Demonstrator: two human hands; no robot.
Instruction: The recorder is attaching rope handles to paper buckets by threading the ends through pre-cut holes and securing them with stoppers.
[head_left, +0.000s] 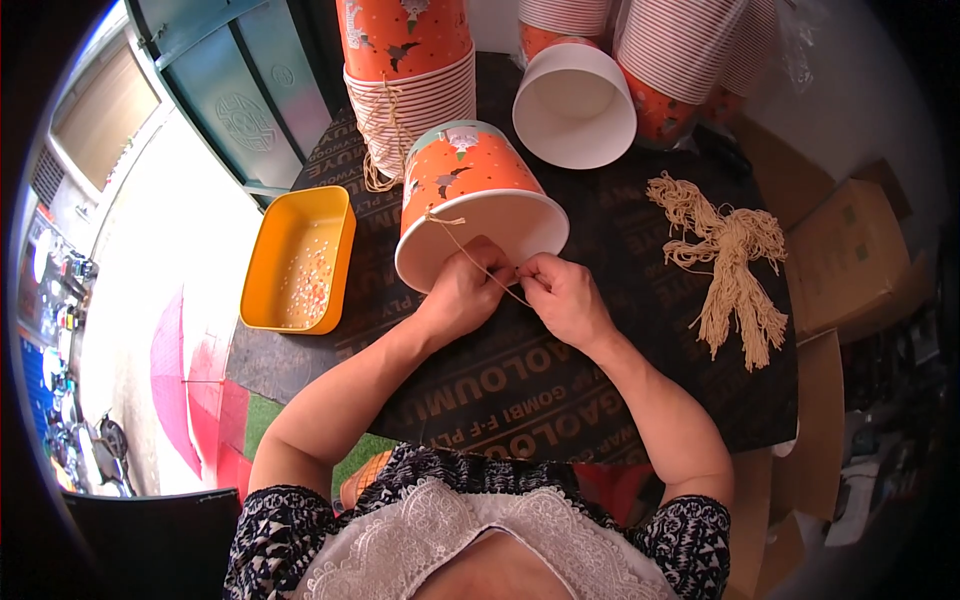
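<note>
Lace collar (420, 530) foremost, a worker bends over a table (600, 220) where an orange bucket (485, 175) lies tipped, mouth facing. At its near rim, the right hand (565, 297) appears to pinch a cord (456, 239) beside the bunched left hand (465, 292), its grip unclear. Fastening seems under way; next calls for snugging the knot.

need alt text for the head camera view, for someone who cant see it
A person's left hand and right hand meet with a thin string at the rim of a tilted orange bucket on a dark table. A yellow tray sits left, a beige string bundle right, and stacked buckets behind.
</note>
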